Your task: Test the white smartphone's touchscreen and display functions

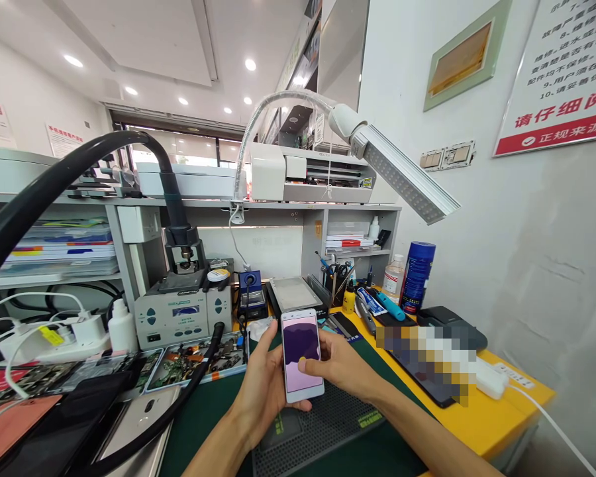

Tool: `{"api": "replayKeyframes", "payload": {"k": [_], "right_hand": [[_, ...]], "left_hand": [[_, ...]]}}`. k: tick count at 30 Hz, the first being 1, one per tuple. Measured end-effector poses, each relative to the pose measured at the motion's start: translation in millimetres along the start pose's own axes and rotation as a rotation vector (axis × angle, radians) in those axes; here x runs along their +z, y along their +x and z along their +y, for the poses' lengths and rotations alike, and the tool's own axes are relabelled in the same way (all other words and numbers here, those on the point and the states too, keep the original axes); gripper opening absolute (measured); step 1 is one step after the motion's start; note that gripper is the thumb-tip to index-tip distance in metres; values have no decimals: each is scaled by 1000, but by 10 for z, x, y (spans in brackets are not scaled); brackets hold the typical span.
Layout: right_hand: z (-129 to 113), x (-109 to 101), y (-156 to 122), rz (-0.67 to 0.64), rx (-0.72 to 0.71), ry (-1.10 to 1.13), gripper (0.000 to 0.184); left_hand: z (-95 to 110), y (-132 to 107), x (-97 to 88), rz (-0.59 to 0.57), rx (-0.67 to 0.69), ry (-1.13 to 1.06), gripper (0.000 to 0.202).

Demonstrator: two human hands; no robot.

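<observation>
A white smartphone (302, 338) stands nearly upright above the bench, its lit screen facing me in purple and pink. My left hand (261, 377) is closed around its left side and lower back, with a fingertip showing under the bottom edge. At the right edge, my right hand (345, 361) also grips the phone; its thumb lies on the screen and its other fingers are partly hidden behind. Beneath both hands is a black perforated mat (322, 430) on a dark green work surface (198, 424).
To the left stand a soldering station (171, 311), a tray of circuit boards (179, 364) and several phones, crossed by a black hose (198, 377). On the right are a blue spray can (418, 278), a black case (451, 328) and a dark phone (417, 377). A lamp (407, 172) hangs overhead.
</observation>
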State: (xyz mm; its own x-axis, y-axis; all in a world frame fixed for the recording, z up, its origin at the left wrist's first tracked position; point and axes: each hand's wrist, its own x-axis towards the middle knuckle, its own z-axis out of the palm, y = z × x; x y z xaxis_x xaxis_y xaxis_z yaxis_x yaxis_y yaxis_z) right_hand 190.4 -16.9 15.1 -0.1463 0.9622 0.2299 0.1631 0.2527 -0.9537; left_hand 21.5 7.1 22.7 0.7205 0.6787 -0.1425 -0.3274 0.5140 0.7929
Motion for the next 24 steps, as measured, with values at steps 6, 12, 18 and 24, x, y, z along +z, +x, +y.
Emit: {"api": "replayKeyframes", "payload": {"k": [6,12,18,24], "right_hand": [[6,12,-5,1,-4,4,31],[-49,30,-5,46,35,59,31],[-32,16,16,88,70,134,35],[-24,19,28,106,84,148,37]], "left_hand": [[-4,5,-12,-6,3,-3,73],[-10,8,-24,-13,4,-5,76],[-12,13,-25,-31,12,-13,75],[-16,15,-39,-44,20,-15,74]]}}
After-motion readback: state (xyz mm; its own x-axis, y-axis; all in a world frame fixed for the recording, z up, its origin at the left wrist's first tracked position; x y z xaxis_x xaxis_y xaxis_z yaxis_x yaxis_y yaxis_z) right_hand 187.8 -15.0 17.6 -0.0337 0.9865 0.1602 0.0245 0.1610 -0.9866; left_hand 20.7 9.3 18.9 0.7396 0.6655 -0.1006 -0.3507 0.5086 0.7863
